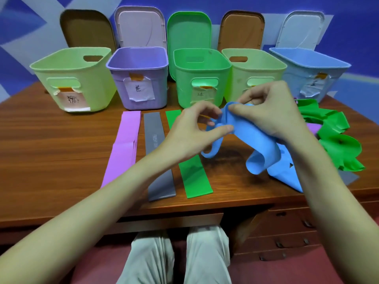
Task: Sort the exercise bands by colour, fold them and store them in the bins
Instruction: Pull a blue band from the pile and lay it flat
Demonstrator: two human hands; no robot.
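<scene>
Both hands pinch the blue band [256, 140] at its top end, left hand [192, 130] beside right hand [264, 111]; its length hangs down-right to the desk [61, 140] (right hand nearer).

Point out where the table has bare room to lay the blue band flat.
Bare wood lies between the flat green band and the blue band, under both hands. More lies left of the pink band, in front of the light green bin. The right side is crowded by the crumpled green bands.
</scene>
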